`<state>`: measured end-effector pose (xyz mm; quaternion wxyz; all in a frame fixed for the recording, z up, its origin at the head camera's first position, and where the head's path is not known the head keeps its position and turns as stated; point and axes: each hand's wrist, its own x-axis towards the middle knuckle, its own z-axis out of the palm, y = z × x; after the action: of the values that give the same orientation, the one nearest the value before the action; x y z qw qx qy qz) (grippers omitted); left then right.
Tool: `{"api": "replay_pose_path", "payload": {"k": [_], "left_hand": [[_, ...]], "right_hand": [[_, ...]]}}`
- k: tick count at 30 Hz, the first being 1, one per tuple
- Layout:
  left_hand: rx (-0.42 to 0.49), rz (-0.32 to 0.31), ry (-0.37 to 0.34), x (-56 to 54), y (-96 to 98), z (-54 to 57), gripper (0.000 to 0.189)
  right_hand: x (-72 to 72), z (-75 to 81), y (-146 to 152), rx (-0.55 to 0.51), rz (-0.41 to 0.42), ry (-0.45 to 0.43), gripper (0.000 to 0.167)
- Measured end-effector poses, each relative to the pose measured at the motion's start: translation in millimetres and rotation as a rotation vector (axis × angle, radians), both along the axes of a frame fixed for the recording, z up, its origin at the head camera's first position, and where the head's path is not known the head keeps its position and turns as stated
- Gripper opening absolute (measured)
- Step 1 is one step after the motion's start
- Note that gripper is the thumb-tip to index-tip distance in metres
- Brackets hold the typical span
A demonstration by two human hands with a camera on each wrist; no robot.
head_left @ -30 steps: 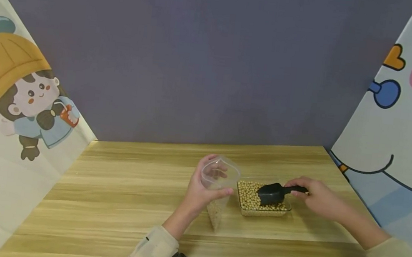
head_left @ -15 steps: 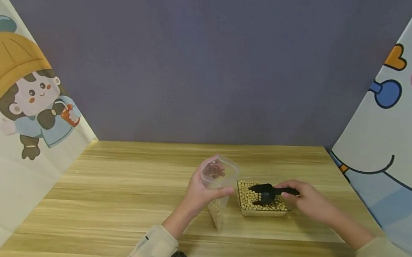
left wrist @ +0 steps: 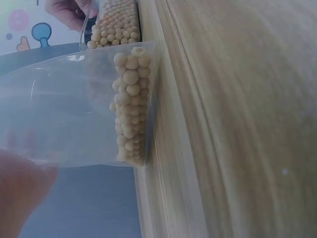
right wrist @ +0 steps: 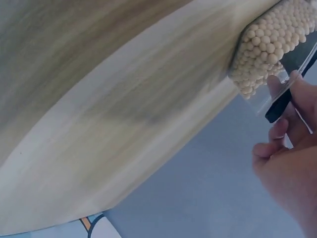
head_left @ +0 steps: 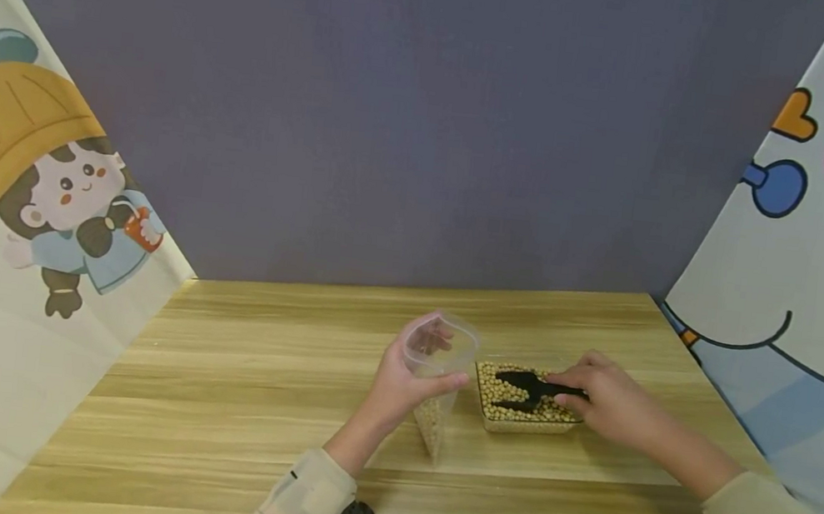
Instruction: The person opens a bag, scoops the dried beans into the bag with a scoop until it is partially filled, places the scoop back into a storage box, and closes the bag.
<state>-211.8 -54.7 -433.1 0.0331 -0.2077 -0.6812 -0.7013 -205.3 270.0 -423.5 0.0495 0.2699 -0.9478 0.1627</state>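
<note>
My left hand (head_left: 403, 373) grips a clear plastic bag (left wrist: 64, 109) near its top, thumb in front and fingers behind, so its mouth gapes wide. Pale round soybeans (left wrist: 131, 99) fill the bottom of the bag, which stands upright at the tabletop. To its right is a clear rectangular container (head_left: 526, 427) full of the same beans. A black scoop (head_left: 529, 391) lies tilted in that container, its blade partly sunk among the beans. My right hand (head_left: 611, 399) holds the scoop's handle, fingertips over the container's right rim.
The wood-grain table (head_left: 230, 405) spreads widely to the left and in front. A dark grey-purple panel (head_left: 426, 124) rises at the back. Side panels with cartoon prints (head_left: 74, 171) flank the table.
My right hand has moved left with the scoop, and the blade has tipped and pushed further into the beans. My left hand and the bag have hardly moved.
</note>
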Motion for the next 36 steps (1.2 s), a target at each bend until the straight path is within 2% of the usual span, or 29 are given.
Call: {"api": "replay_pose_path", "payload": {"k": [8,14,24,28,36], "left_hand": [[-0.011,-0.010,-0.066,2.2,0.3,1.2,0.089],[0.006,-0.007,-0.044,3.0,-0.3,2.1,0.088],[0.037,-0.019,-0.020,1.7,-0.4,4.5,0.085],[0.049,-0.029,-0.007,1.2,-0.5,5.0,0.085],[0.062,-0.052,0.018,0.7,-0.8,4.6,0.089]], "right_hand": [[2.9,-1.6,0,-0.015,-0.006,-0.032,0.030],[4.3,-4.6,9,-0.065,-0.037,-0.010,0.031],[0.9,-0.3,16,-0.179,-0.078,-0.047,0.033],[-2.1,15.3,17,-0.207,-0.084,-0.001,0.032],[-6.4,70.7,16,-0.156,-0.130,0.069,0.033]]}}
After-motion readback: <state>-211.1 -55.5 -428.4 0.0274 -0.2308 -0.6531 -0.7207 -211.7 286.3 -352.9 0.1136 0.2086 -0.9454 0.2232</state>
